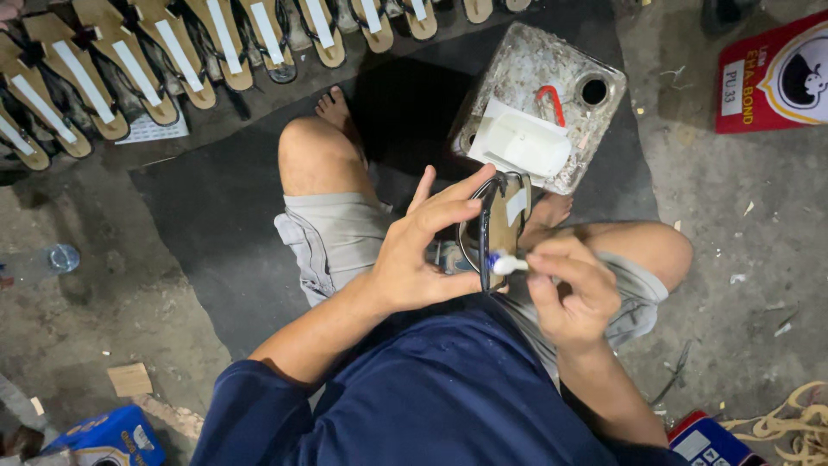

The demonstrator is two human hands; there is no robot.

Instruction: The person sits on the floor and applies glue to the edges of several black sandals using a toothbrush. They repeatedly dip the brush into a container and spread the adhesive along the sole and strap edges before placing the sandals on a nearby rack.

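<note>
My left hand (423, 255) grips a tan sandal (500, 220) with a black strap, held on edge above my lap. My right hand (573, 289) pinches a small white brush (504, 264), whose glue-covered tip touches the sandal's edge. Just beyond the sandal stands a scuffed square metal tin (526, 73). A white glue tub (535, 147) and a red loop (552, 99) rest on its top.
Several tan sandals with white strips (172, 52) lie in a row at the top left. A black mat (216, 216) covers the floor under my legs. A red tin (776, 73) sits top right, a plastic bottle (60, 257) left, rope (793, 423) bottom right.
</note>
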